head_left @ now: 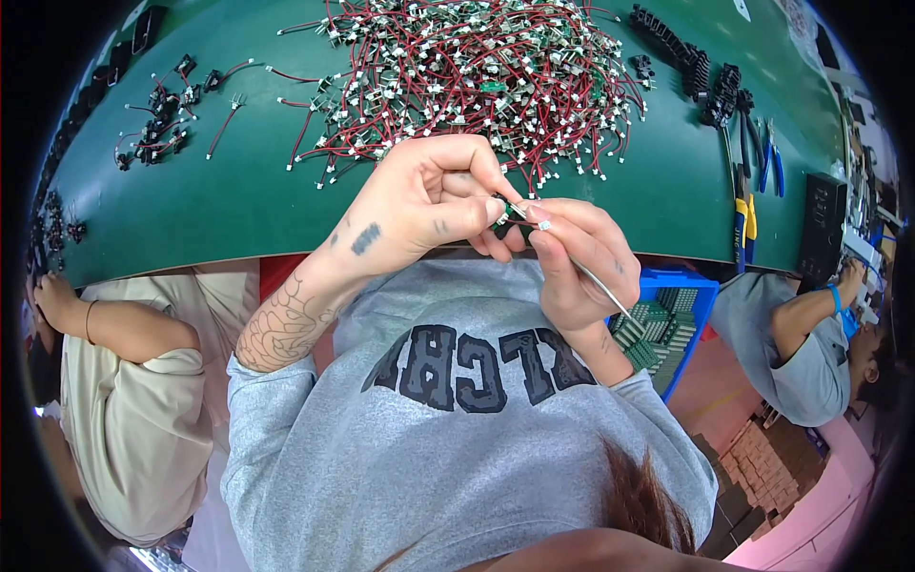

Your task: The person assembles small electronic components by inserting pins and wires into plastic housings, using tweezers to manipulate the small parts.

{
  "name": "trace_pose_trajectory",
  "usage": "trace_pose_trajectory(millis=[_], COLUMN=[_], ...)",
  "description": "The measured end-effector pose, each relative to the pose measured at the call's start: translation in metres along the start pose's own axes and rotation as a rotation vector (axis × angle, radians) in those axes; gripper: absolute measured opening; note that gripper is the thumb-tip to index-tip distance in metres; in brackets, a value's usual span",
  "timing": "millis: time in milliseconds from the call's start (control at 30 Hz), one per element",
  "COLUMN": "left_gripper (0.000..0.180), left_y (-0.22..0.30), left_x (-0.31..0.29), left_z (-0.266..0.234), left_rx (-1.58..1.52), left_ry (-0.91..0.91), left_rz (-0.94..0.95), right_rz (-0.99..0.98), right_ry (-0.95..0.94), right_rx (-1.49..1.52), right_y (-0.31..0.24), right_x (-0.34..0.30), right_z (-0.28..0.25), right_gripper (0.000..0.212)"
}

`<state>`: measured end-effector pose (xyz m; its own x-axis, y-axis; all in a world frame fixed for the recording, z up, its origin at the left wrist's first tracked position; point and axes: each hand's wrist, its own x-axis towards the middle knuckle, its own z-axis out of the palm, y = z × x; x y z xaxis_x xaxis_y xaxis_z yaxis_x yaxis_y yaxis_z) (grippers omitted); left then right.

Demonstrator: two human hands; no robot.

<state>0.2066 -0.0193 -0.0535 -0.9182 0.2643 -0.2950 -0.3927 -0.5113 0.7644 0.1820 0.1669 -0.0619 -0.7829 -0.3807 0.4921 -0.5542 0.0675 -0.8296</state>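
Observation:
My left hand is closed, pinching a small black part with a bit of green circuit board between thumb and fingers. My right hand meets it from the right, its fingers closed around a slim metal tool whose shaft slants down past the palm. A short wire with a white plug lies at the right fingertips. Fingers hide most of the small part. Just beyond both hands spreads a big pile of small circuit boards with red wires and white plugs.
Black parts with wires lie at the left of the green table. Black plastic pieces, yellow-and-blue pliers, blue-handled cutters and a black box are at the right. A blue bin holds green boards. People sit on both sides.

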Motion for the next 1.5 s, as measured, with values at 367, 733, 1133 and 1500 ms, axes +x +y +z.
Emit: trace_pose_trajectory(millis=[367, 733, 1133, 1500], left_gripper=[0.010, 0.011, 0.015, 0.021], left_y=[0.009, 0.010, 0.006, 0.012], left_x=[-0.001, -0.004, -0.003, -0.016], left_z=[0.000, 0.005, 0.003, 0.026], left_rx=[0.008, 0.006, -0.008, -0.042], left_ry=[-0.022, -0.089, -0.014, 0.088], left_rz=[-0.050, 0.020, -0.011, 0.019], right_rz=[0.077, -0.053, 0.042, 0.206], right_ry=[0.006, -0.032, 0.071, 0.081], right_rx=[0.114, 0.163, 0.006, 0.480], right_y=[-0.001, 0.009, -0.002, 0.000], right_x=[0.007, 0.004, -0.001, 0.020], right_z=[-0.004, -0.011, 0.000, -0.020], right_gripper=[0.019, 0.016, 0.021, 0.023])
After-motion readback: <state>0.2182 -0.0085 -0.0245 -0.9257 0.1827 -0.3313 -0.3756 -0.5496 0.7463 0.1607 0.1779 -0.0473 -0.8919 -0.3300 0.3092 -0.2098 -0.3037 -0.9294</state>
